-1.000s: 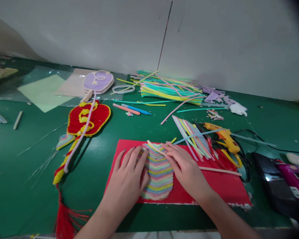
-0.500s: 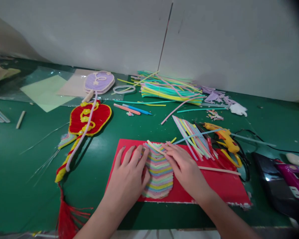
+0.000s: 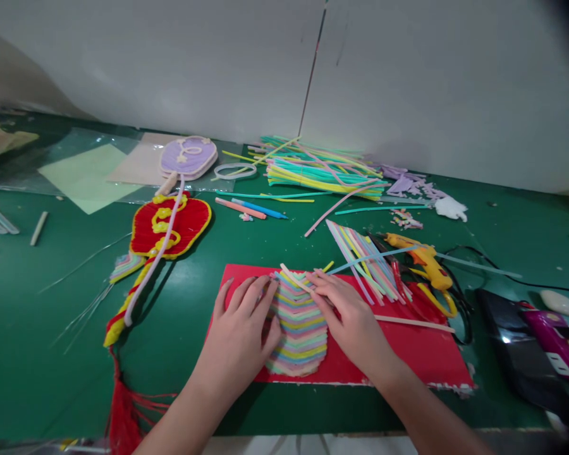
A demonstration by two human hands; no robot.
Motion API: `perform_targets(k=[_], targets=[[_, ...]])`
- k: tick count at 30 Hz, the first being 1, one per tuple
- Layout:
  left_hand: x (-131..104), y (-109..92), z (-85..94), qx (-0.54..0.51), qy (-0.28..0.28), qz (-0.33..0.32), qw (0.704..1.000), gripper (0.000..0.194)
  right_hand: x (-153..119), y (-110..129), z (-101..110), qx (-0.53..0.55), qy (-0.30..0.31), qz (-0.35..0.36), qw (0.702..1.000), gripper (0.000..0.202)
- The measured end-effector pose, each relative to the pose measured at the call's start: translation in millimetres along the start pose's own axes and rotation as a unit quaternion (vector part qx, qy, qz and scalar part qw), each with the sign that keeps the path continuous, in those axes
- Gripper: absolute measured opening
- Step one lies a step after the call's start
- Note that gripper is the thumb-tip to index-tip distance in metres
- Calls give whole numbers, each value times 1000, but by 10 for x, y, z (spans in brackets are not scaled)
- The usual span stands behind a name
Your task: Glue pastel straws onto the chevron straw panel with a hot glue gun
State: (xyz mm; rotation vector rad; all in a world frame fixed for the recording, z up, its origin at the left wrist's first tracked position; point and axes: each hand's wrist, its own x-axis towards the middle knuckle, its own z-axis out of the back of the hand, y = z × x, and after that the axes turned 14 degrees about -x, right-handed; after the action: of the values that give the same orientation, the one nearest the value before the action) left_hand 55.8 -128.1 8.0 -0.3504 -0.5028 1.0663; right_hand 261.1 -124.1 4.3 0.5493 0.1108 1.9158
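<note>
A pastel striped panel [image 3: 296,332] made of chenille stems in V-shaped rows lies on a red board [image 3: 408,354]. My left hand [image 3: 244,322] rests over the panel's left side, fingers spread and its index fingertip at the upper left edge. With fingers bent and close together, my right hand [image 3: 348,313] presses a pale chenille stem [image 3: 291,276] at the panel's top right. That stem slants across the upper rows. What lies under the fingertips is partly hidden. Just beyond my right hand is a fan of cut pastel stems [image 3: 363,262].
A yellow glue gun [image 3: 427,262] and red-handled pliers [image 3: 401,281] lie right of the stems. Loose chenille stems [image 3: 322,174] are heaped at the back. A red and yellow fan [image 3: 194,224] with a tassel and a lilac fan [image 3: 189,158] are on the left. A purple power strip [image 3: 554,344] sits far right.
My left thumb has straightened slightly while that hand stays on the panel's left side. My right hand keeps its place on the pale stem. The whole view has shifted a little.
</note>
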Motion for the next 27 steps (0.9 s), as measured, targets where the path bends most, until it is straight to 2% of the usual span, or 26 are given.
perform_targets(k=[5, 8, 10, 11, 15, 18, 23, 25, 27], targets=[[-11, 30, 20, -36, -1, 5, 999, 44, -3, -23, -14, -2, -15, 5, 1000, 14], [-26, 60, 80, -117, -75, 58, 989, 40, 14, -44, 76, -53, -79, 3, 995, 9], [-12, 58, 126, -203, -118, 117, 965, 35, 43, -33, 169, -88, -110, 11, 990, 6], [6, 48, 148, -256, -121, 146, 948, 34, 60, -17, 212, -95, -108, 22, 989, 6], [122, -26, 216, -447, -82, 233, 860, 29, 120, 105, 282, -87, -59, 85, 991, 8], [201, -48, 243, -493, -77, 261, 826, 20, 128, 173, 248, -66, -45, 104, 991, 8], [239, 3, 235, -498, -92, 275, 817, 20, 62, 132, 232, 11, -68, 61, 996, 9], [201, -5, 222, -466, -106, 261, 839, 22, 13, 94, 241, 17, -81, 39, 996, 9], [121, -43, 205, -387, -133, 220, 885, 26, -38, 63, 241, 14, -80, 19, 996, 10]])
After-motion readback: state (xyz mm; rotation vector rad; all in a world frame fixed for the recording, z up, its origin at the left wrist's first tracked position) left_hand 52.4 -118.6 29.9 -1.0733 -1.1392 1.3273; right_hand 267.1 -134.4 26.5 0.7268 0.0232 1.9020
